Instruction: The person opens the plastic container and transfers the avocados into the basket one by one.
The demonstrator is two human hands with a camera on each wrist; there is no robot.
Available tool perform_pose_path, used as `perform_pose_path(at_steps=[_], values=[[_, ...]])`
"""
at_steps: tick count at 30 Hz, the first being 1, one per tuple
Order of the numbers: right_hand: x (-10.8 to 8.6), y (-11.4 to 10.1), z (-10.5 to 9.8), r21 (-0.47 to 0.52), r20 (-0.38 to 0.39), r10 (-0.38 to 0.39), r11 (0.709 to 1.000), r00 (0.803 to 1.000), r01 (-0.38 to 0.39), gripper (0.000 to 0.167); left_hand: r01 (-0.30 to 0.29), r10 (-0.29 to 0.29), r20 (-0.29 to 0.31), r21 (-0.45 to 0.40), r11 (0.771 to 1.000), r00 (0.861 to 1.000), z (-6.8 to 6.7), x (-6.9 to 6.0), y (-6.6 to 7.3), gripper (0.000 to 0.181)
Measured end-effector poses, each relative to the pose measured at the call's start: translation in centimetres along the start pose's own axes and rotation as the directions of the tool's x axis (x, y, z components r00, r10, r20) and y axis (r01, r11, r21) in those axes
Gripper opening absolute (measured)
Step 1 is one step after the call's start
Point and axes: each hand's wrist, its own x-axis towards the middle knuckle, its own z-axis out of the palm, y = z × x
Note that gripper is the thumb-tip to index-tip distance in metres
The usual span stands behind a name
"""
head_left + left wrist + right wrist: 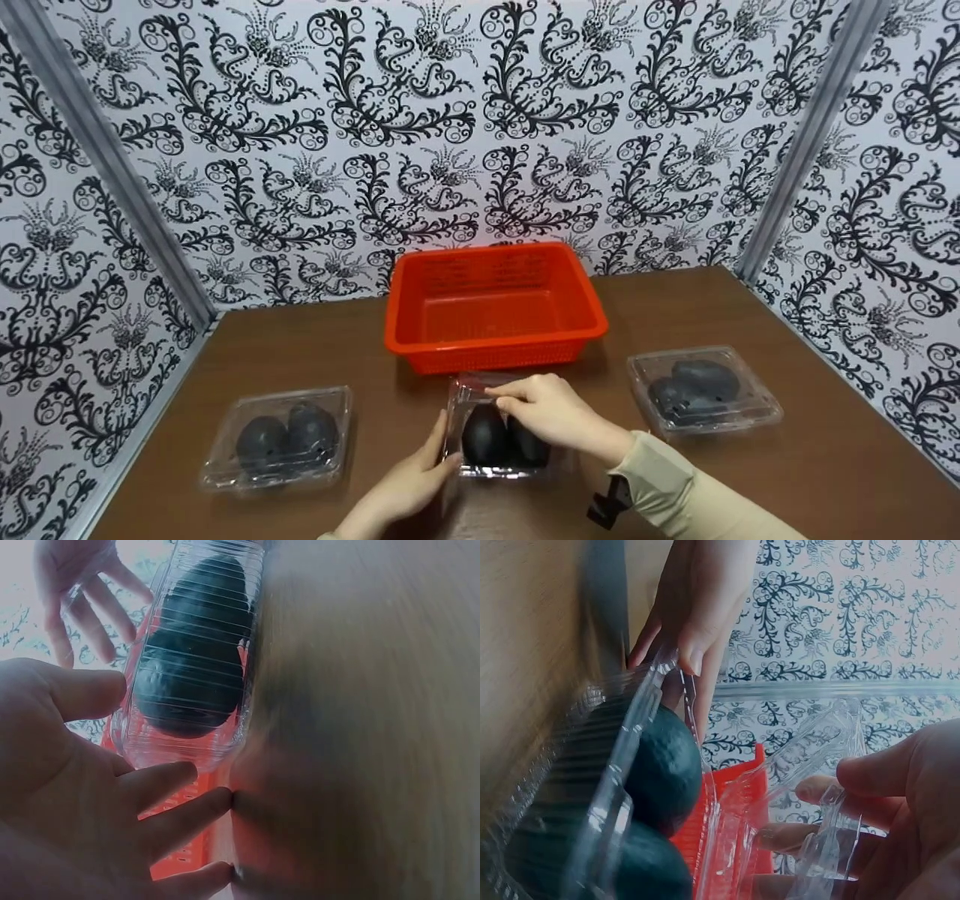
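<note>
Walls: white wallpaper with black curling flower pattern (525,180) stands behind the work and on both sides.
Table: a brown wooden table (652,315) carries all the things.
Basket: a red rectangular plastic basket (495,358) stands at the back, near the middle of the table.
Middle package: a clear plastic hinged container (495,472) is just in front of the basket, between the two hands; inside lie two dark green, almost black oval fruits (484,431), which look like avocados.
Left hand: the left hand (409,476) holds this container at its left side, with the thumb on the rim and the fingers along the outer wall.
Right hand: the right hand (551,409) grasps the clear thin plastic lid (739,836) between thumb and fingers; in the right wrist view the lid is apart from the base, but its exact angle I cannot tell.
Side packages: a closed clear container at left (225,450) and a closed clear container at right (754,416) each hold dark fruits, well apart from the hands.
Progress: I judge that opening of the middle package is well advanced, since the lid is raised; its fruits are not yet taken out, and both side packages remain unopened.
</note>
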Motion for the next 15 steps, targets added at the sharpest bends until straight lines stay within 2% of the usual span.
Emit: perform_pose_path(at_steps=[5,9,15], values=[[0.0,0.3,-1.9,-0.004,0.036,0.055,0.998,0.998,-0.055,0.028,-0.023,0.023,0.033,0.012,1.000,0.999,0.2,0.7,0.3,0.073],[0.3,0.3,-3.1,-0.015,0.056,0.042,0.999,0.998,-0.041,0.032,0.001,-0.001,0.050,0.005,1.000,0.999,-0.1,0.6,-0.1,0.072],[0.8,0.1,-3.7,-0.025,0.075,0.002,1.000,0.997,0.000,0.036,0.032,-0.032,0.036,0.021,0.999,0.999,-0.7,0.5,-0.9,0.071]])
